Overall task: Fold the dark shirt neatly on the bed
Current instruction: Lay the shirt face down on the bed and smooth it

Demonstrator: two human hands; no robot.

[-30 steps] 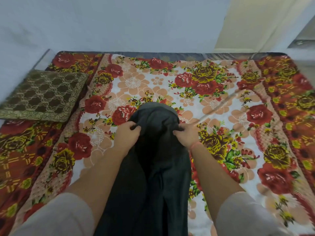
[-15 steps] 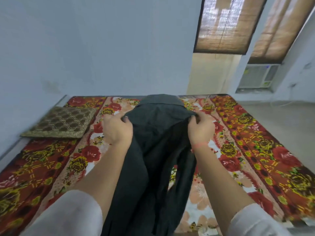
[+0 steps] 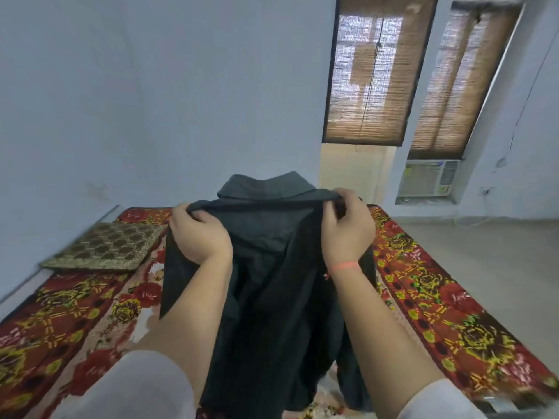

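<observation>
Now the dark shirt (image 3: 272, 282) hangs in front of me above the bed (image 3: 438, 313), its top edge stretched taut between my two hands. The cloth is matt charcoal and soft, falling in long loose folds, and the collar stands up behind the stretched edge. My left hand (image 3: 199, 234) grips one end of that edge with curled fingers. My right hand (image 3: 348, 234) pinches the other end between thumb and fingers, a thin orange band (image 3: 344, 265) round its wrist. My forearms cover parts of the shirt, and I cannot tell whether its lower end touches the sheet. The bed wears a floral sheet in red, yellow and cream, blurred at the near corners. A flat brown cushion (image 3: 106, 246) with a gold lattice pattern lies at its far left corner. Woven brown blinds (image 3: 375, 71) hang beyond.
</observation>
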